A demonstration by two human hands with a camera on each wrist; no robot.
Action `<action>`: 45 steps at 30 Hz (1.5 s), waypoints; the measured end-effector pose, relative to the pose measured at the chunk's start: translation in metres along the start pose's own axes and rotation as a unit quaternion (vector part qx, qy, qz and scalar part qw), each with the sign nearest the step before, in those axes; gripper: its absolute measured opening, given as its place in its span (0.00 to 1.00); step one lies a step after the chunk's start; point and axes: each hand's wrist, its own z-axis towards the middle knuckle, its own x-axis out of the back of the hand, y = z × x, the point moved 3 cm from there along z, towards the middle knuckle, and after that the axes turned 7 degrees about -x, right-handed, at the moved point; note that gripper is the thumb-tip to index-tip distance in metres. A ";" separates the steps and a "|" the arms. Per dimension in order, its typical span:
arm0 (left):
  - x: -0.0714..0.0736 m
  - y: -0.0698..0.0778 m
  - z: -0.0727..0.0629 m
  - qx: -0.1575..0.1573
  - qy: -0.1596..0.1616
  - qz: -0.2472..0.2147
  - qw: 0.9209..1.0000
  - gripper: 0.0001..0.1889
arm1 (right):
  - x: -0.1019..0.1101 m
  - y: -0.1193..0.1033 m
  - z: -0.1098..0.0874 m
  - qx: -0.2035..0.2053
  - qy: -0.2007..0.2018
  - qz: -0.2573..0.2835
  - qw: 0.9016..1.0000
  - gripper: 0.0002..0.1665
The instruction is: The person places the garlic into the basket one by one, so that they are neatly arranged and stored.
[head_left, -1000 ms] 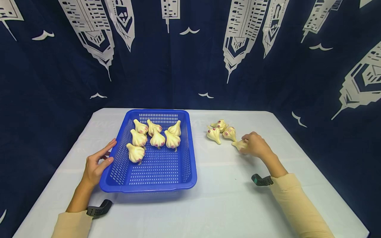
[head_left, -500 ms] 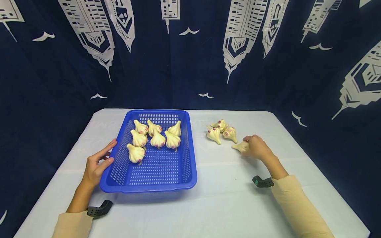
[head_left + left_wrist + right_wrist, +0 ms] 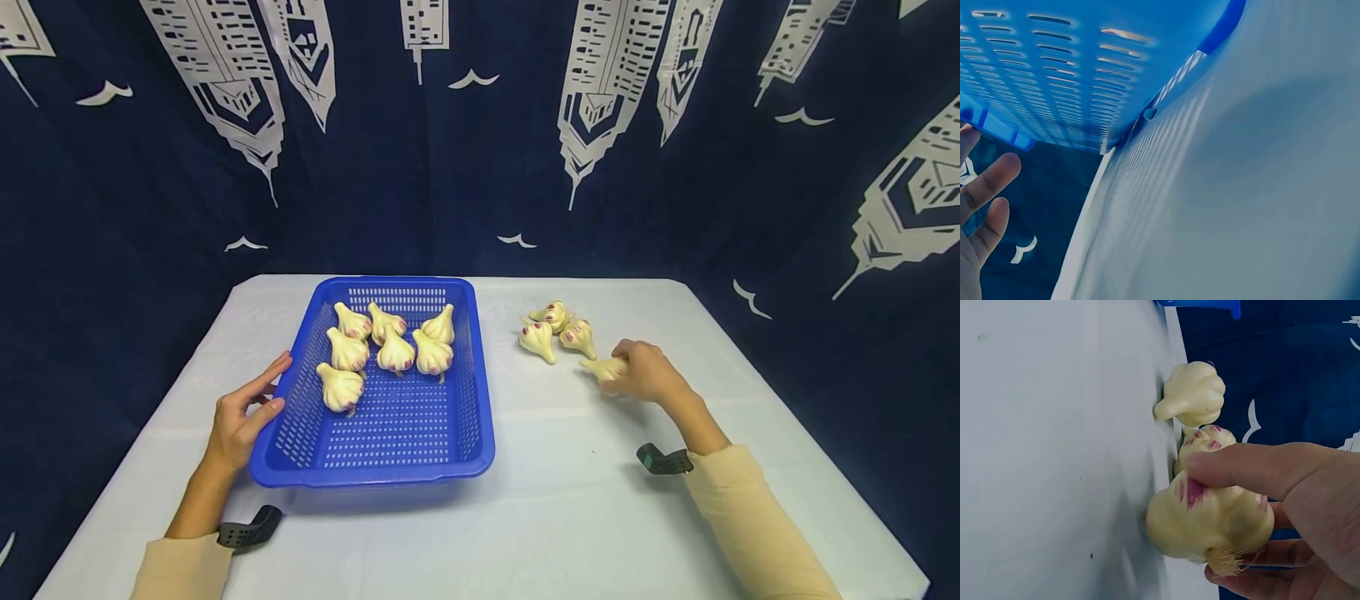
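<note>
My right hand (image 3: 642, 372) pinches a pale garlic bulb (image 3: 607, 368) just off the pile. In the right wrist view the thumb lies on the garlic's purple-streaked side, fingers behind it, roots toward the palm. Beyond it sit more garlic bulbs (image 3: 1194, 394). From the head, three loose garlic bulbs (image 3: 537, 341) form a small cluster left of that hand. My left hand (image 3: 243, 417) rests against the left rim of a blue plastic basket (image 3: 487, 408), thumb and index finger at the edge. Its other fingers (image 3: 997, 222) stretch out apart from the basket wall.
Several garlic bulbs (image 3: 394, 352) lie in the back and left part of the basket. A white cloth (image 3: 555, 517) covers the table. Behind it hangs a dark blue curtain (image 3: 450, 183) with white building prints. Dark wrist straps (image 3: 251, 529) stick out beside both forearms.
The garlic in my right hand has shifted slightly left and turned a little, with the hand now further around it. My left hand and the basket stay in place.
</note>
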 end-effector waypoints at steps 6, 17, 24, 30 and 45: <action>0.001 0.000 -0.001 -0.003 0.002 -0.005 1.000 0.24 | 0.003 -0.007 -0.005 0.003 0.042 0.024 0.999 0.34; 0.000 0.001 0.000 -0.013 -0.001 -0.004 1.000 0.25 | 0.001 -0.016 -0.005 0.004 0.083 0.065 0.994 0.43; 0.000 0.000 0.000 -0.010 -0.004 0.001 1.000 0.25 | 0.001 -0.025 -0.005 0.046 0.111 0.088 0.989 0.43; 0.001 -0.002 -0.001 -0.013 -0.009 0.005 1.000 0.25 | -0.001 -0.031 -0.005 0.058 0.103 0.090 0.989 0.43; 0.000 -0.001 -0.001 0.002 0.004 -0.001 1.000 0.25 | -0.003 -0.053 -0.003 0.073 0.077 0.103 0.989 0.41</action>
